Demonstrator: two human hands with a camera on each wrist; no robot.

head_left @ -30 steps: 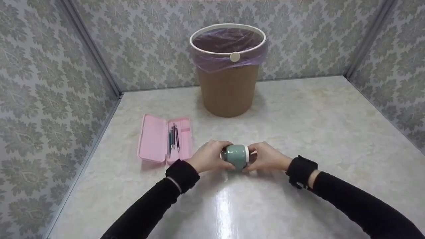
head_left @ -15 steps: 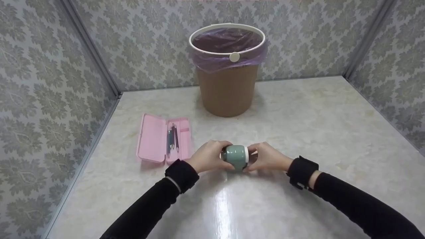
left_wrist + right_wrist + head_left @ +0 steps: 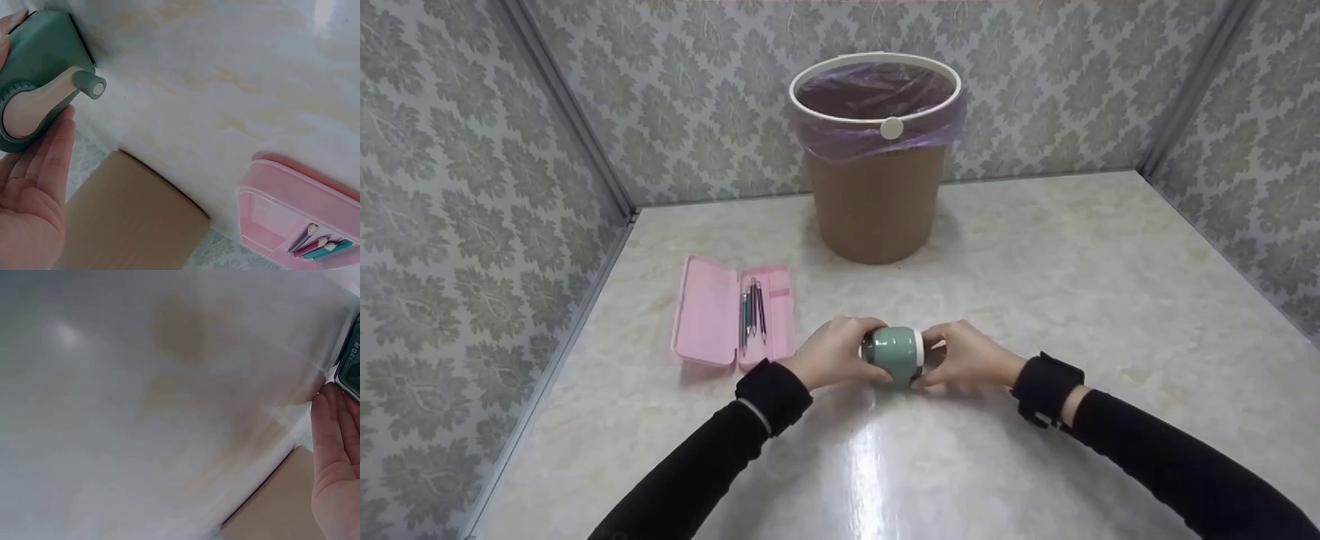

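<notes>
A green hand-crank pencil sharpener (image 3: 895, 351) is held between both hands near the middle of the table. My left hand (image 3: 834, 354) grips its left side with the fingers behind and the thumb in front. In the left wrist view, a pale crank handle (image 3: 40, 108) with a green knob sticks out on that side. My right hand (image 3: 969, 357) holds the white-rimmed right end between thumb and fingers. Only a dark, lettered edge of the sharpener (image 3: 352, 371) shows in the right wrist view, by the fingertips.
An open pink pencil case (image 3: 706, 319) lies to the left, with several pencils (image 3: 752, 311) in its right half. Behind the hands stands a tall brown bin (image 3: 876, 202) with a purple liner bag. Patterned wall panels (image 3: 1035, 90) border the marbled table (image 3: 1072, 247).
</notes>
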